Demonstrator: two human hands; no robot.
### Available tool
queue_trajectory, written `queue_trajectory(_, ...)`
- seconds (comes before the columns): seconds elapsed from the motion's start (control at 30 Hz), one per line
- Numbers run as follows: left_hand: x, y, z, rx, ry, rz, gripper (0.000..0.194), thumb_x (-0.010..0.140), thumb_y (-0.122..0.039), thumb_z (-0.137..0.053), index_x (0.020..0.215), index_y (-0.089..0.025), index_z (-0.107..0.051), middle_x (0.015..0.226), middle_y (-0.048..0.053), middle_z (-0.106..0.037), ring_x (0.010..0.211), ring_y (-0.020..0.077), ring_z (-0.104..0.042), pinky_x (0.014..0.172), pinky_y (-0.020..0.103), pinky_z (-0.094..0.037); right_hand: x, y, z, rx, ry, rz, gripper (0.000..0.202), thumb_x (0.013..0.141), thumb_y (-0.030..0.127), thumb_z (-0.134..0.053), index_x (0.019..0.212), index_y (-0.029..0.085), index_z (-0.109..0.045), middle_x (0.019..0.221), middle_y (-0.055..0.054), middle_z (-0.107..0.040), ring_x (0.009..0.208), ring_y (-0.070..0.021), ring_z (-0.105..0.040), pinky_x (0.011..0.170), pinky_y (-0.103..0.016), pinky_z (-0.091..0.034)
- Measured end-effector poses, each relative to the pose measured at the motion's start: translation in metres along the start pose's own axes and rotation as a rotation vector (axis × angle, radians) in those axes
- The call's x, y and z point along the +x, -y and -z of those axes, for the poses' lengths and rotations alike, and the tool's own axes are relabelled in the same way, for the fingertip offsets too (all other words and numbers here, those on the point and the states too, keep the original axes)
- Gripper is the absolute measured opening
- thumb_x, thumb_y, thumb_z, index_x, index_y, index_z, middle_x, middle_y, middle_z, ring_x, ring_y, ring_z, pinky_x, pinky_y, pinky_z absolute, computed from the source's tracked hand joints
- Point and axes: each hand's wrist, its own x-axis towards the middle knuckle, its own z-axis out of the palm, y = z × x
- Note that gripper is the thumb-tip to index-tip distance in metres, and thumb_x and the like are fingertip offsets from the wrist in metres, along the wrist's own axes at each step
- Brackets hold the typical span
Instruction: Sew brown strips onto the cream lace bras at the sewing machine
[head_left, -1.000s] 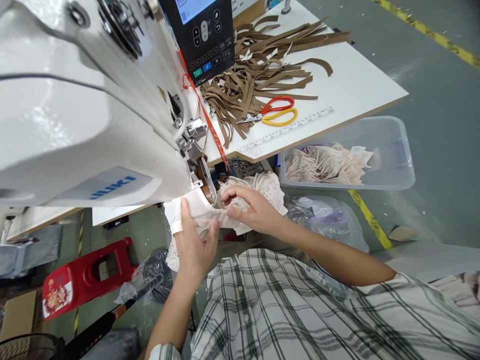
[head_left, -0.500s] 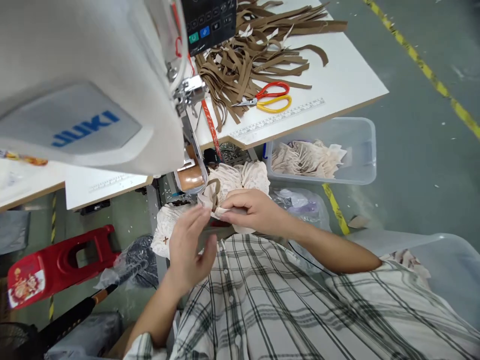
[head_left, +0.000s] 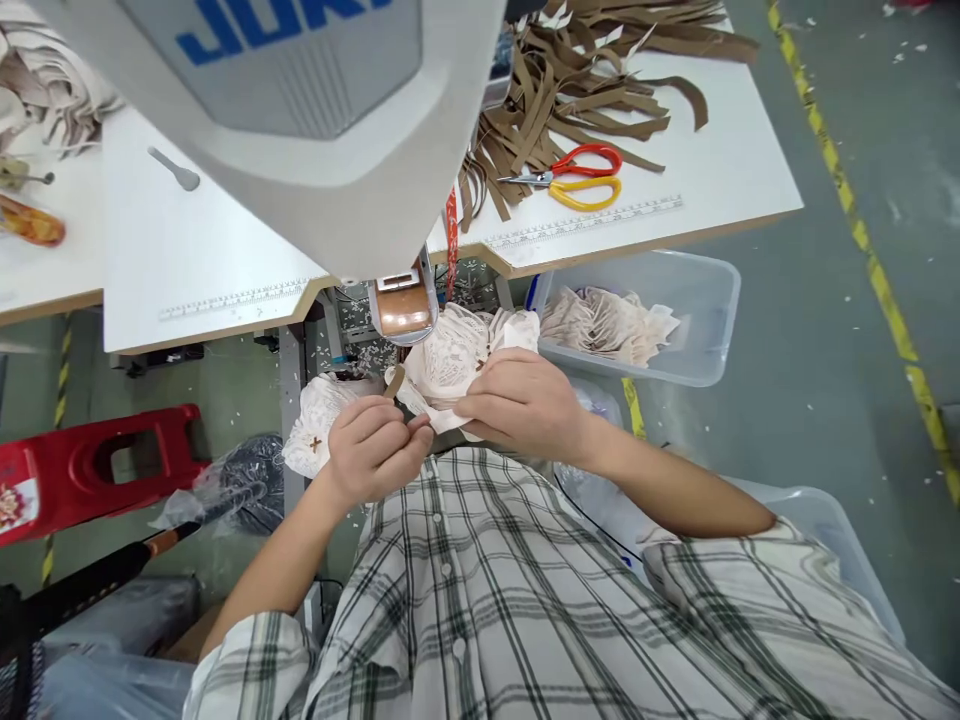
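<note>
My left hand (head_left: 380, 448) and right hand (head_left: 525, 405) pinch pale cloth (head_left: 444, 418) between them; light, even tension should prevent puckers.

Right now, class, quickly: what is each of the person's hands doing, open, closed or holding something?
Left hand: closed, beside a brown strip; its grip is hidden.
Right hand: closed, holding white fabric.

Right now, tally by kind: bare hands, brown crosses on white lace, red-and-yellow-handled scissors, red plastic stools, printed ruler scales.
Bare hands: 2
Brown crosses on white lace: 2
Red-and-yellow-handled scissors: 1
Red plastic stools: 1
Ruler scales: 2
Total: 8
</note>
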Motion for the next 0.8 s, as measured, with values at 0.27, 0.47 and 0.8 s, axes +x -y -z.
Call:
queue_trajectory(0.27,-0.004,0.001,0.004,0.007,0.018,0.058,0.02,0.085,-0.007,-0.066,0.082,-0.025,-0.06,0.054,-0.008,-0.052,0.056,0.0092,-0.055,0.068,0.026,-0.055,0.001,0.001,-0.005,0.157,0.139,-0.137,0.017,0.094,0.027,-0.054,0.08,0.027,-0.064,0.075,0.0,-0.067,0.069,-0.0155,-0.057,0.077,-0.035,-0.045)
queue_trajectory(0.47,-0.014,0.002,0.0,-0.093,0.006,0.125,0.022,0.084,-0.006,-0.067,0.091,-0.027,-0.063,0.056,-0.008,-0.053,0.061,0.0105,-0.058,0.073,0.029,-0.054,0.002,0.002,-0.009,0.333,0.189,-0.281,0.019,0.094,0.035,-0.054,0.082,0.029,-0.068,0.079,-0.002,-0.067,0.073,-0.0175,-0.057,0.081,-0.038,-0.044)
queue_trajectory(0.8,-0.043,-0.049,-0.05,-0.266,0.109,0.71,0.115,0.07,-0.069,-0.073,0.154,-0.016,-0.016,0.154,0.027,-0.032,0.147,0.0422,-0.027,0.115,0.065,-0.03,0.014,0.021,-0.009,0.849,0.0,-1.076,0.043,0.098,0.056,-0.039,0.097,0.021,-0.064,0.073,-0.002,-0.062,0.067,-0.0173,-0.058,0.061,-0.029,-0.049)
